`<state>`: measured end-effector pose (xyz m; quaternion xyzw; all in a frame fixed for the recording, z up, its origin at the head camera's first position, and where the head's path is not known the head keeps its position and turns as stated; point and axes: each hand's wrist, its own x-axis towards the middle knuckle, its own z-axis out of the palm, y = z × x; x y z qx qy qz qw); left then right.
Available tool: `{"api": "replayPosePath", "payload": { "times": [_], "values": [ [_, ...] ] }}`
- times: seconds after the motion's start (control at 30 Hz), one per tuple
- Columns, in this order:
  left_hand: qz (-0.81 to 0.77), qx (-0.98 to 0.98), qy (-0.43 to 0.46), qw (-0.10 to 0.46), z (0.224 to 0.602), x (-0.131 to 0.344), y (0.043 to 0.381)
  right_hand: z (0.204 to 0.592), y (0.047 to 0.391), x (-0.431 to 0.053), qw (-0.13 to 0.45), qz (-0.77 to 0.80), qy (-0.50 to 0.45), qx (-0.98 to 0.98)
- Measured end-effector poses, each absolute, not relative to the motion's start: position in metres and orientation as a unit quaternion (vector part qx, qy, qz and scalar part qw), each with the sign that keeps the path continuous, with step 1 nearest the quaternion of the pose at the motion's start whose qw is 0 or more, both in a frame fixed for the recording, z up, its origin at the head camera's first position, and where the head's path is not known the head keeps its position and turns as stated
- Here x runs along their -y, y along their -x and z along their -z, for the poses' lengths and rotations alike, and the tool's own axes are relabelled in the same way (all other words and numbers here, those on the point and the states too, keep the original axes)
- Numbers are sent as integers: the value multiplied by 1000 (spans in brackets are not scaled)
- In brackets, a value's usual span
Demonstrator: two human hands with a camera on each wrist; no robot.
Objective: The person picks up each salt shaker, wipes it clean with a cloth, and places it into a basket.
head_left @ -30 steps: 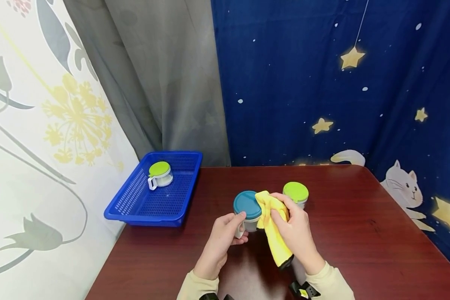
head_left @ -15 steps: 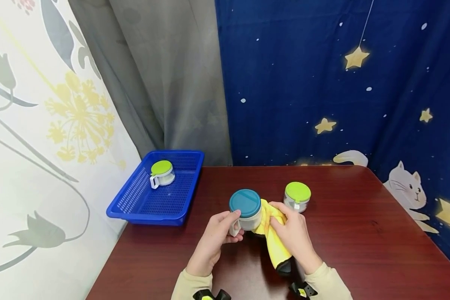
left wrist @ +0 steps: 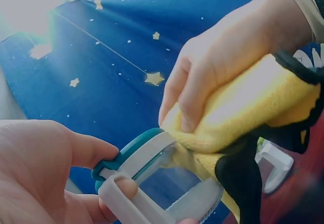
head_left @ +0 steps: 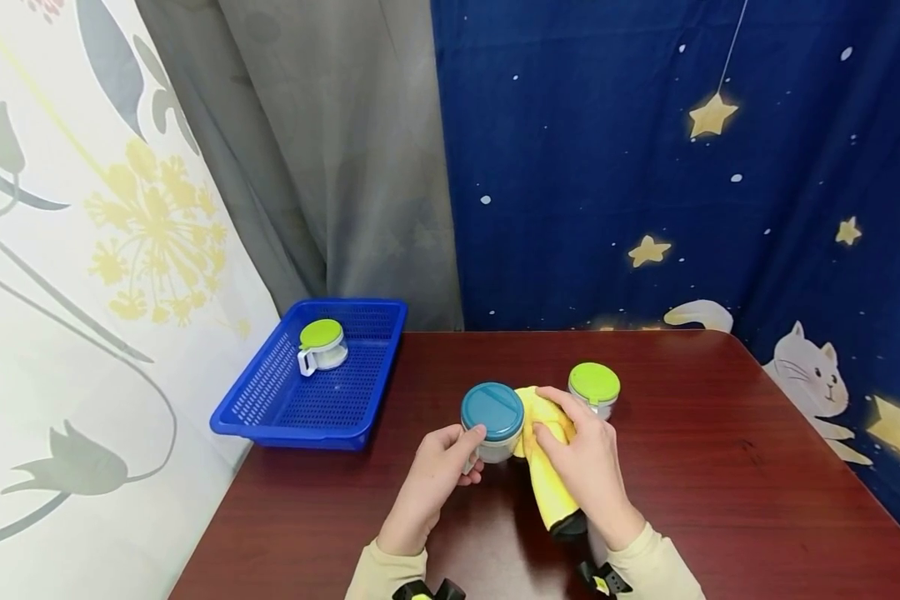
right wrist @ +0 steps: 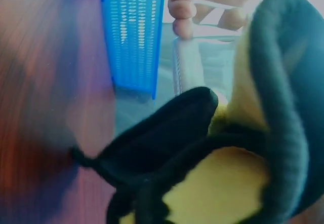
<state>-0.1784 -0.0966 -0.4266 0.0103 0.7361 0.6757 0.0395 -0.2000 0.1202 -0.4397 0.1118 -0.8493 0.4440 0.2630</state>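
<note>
A clear jar (head_left: 497,450) with a teal lid (head_left: 492,411) and a white handle (left wrist: 132,198) is held up over the table. My left hand (head_left: 438,475) grips it by the handle, thumb at the lid's edge. On its right side, my right hand (head_left: 588,454) pinches a yellow cloth (head_left: 549,483) with black edging and presses it against the jar's wall. The cloth's loose end hangs below the palm. In the right wrist view, the cloth's black trim (right wrist: 157,138) covers much of the jar. Behind the right hand stands a second jar with a lime-green lid (head_left: 595,382).
A blue perforated basket (head_left: 292,432) sits at the table's far left, holding another green-lidded jar with a white handle (head_left: 322,346). The dark red table (head_left: 720,467) ends at curtains behind, and a white patterned cloth hangs at left.
The yellow cloth has shifted along the jar's right side, lower half a second ago and higher again now. The jar tipped slightly between frames, and the left hand keeps its hold.
</note>
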Motion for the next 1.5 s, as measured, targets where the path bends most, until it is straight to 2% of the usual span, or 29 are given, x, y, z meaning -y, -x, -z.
{"api": "replayPosePath", "payload": {
  "times": [0.27,0.63,0.87,1.17,1.5],
  "values": [
    [-673,-737,-30,51,426,97,176,423,192,-120,244,-513,-130,813],
    [-673,-739,1,32,421,98,173,420,195,-120,220,-512,-255,790],
    [-679,-732,-16,41,417,97,168,426,197,-121,234,-524,-199,794],
    [-705,-707,-31,38,417,100,168,445,202,-121,158,-532,-154,817],
    [-720,-694,29,-7,425,90,170,447,200,-122,150,-531,-135,823]
  ]
}}
